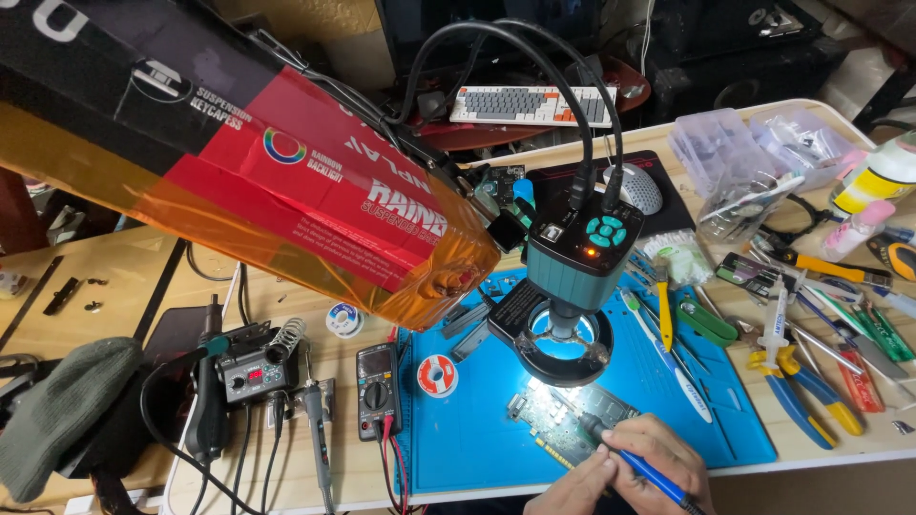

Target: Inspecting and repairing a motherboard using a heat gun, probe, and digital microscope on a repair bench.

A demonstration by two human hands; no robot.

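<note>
Blue-handled soldering iron (641, 469) sits pinched in the right hand (658, 456), tip on the green circuit board (565, 412). Left hand (572, 486) curls loosely beside it, grasping nothing visible.

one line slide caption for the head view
Hands hold a blue-handled tool to a circuit board under a microscope.

the circuit board (563, 412) lies on the work mat (477, 439), under the microscope (571, 277). the solder spool (437, 375) sits on the mat's left part, the multimeter (378, 389) just left of it, the pliers (806, 386) right, the keyboard (530, 105) behind.
</note>
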